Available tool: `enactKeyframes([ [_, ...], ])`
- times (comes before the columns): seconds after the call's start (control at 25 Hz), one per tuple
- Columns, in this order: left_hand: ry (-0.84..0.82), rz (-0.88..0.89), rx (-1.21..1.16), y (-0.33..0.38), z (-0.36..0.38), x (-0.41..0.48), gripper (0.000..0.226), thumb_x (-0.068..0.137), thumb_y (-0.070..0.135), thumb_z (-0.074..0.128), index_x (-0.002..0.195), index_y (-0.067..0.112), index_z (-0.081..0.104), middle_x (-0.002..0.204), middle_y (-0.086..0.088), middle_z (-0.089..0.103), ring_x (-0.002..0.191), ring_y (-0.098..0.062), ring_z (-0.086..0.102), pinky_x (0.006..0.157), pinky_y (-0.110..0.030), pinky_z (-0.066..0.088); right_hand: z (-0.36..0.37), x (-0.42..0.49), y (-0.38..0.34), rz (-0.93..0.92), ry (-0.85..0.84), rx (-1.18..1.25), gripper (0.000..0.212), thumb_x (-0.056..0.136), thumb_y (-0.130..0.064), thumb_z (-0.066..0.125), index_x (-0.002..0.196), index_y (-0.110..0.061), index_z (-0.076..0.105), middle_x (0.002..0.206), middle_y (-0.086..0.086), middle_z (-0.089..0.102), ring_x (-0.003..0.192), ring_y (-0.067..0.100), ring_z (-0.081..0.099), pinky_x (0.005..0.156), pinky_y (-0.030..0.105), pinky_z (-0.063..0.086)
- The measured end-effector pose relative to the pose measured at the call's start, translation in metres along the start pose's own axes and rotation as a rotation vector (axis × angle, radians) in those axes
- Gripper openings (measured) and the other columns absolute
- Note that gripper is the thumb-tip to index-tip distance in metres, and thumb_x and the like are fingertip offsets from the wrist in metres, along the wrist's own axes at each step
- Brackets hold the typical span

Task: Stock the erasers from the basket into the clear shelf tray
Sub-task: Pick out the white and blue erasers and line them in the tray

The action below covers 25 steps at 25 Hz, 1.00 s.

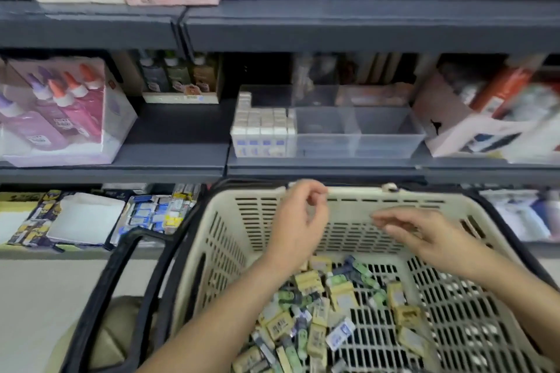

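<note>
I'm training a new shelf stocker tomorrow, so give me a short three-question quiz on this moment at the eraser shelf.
1. True or false: the left hand and the right hand each hold an eraser.
2. Which part of the clear shelf tray is already packed with white erasers? A. left end B. middle C. right end
3. Fill the gap: the cream basket holds a loose pile of ____.

Key
1. False: both hands hover empty above the basket.
2. A: the other compartments in view look bare.
3. erasers
</note>
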State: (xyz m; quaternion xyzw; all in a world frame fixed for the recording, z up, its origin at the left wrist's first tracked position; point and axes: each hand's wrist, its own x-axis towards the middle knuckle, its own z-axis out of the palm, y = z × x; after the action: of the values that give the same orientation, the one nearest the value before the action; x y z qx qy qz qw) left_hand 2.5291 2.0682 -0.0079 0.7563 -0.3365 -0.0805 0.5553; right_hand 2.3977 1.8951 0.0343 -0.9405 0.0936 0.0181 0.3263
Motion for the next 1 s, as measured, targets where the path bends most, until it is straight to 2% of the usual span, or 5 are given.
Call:
enactKeyframes([
  [0.12,-0.451,-0.087,0.080,-0.011,0.054,-0.036,0.013,0.093,0.026,0.049,0.104,0.028,0.055,0.094,0.016,0.054,0.082,0.008,0.052,0.072,-0.010,0.043,0.006,-0.034,0.041,0.154,-0.136,-0.094,0.029,0.091,-0.026,0.055,0.121,-0.026,0.058,0.115,-0.013,0.062,0.104,0.000,0.059,0.084,0.001,0.038],
  [0.24,-0.846,-0.266,0.141,-0.024,0.092,-0.066,0.022,0.094,0.026,0.051,0.115,0.017,0.055,0.103,0.003,0.058,0.096,-0.013,0.058,0.082,-0.028,0.047,0.007,-0.044,0.062,0.263,-0.348,-0.193,0.034,0.094,-0.033,0.049,0.124,-0.020,0.057,0.124,-0.005,0.059,0.114,0.011,0.055,0.094,0.018,0.040],
  [0.4,-1.124,-0.066,0.335,-0.032,0.136,-0.100,0.034,0.090,0.023,0.059,0.121,0.010,0.055,0.120,-0.008,0.057,0.107,-0.022,0.056,0.088,-0.030,0.045,0.007,-0.043,0.068,0.305,-0.379,-0.237,0.035,0.097,-0.034,0.043,0.124,-0.016,0.056,0.127,0.002,0.057,0.113,0.018,0.053,0.094,0.029,0.040],
  [0.56,-1.288,0.064,0.485,-0.043,0.170,-0.126,0.049,0.088,0.020,0.062,0.133,0.006,0.047,0.132,-0.015,0.050,0.117,-0.028,0.050,0.094,-0.031,0.041,0.007,-0.042,0.066,0.277,-0.355,-0.236,0.033,0.097,-0.033,0.041,0.120,-0.014,0.057,0.122,0.003,0.059,0.107,0.019,0.053,0.086,0.027,0.040],
  [1.0,-1.371,-0.190,0.590,-0.064,0.155,-0.132,0.043,0.087,0.021,0.061,0.125,0.004,0.047,0.123,-0.015,0.053,0.107,-0.031,0.053,0.085,-0.035,0.045,0.003,-0.044,0.067,0.275,-0.317,-0.168,0.033,0.096,-0.036,0.043,0.120,-0.017,0.057,0.122,0.001,0.059,0.103,0.016,0.053,0.085,0.028,0.040],
])
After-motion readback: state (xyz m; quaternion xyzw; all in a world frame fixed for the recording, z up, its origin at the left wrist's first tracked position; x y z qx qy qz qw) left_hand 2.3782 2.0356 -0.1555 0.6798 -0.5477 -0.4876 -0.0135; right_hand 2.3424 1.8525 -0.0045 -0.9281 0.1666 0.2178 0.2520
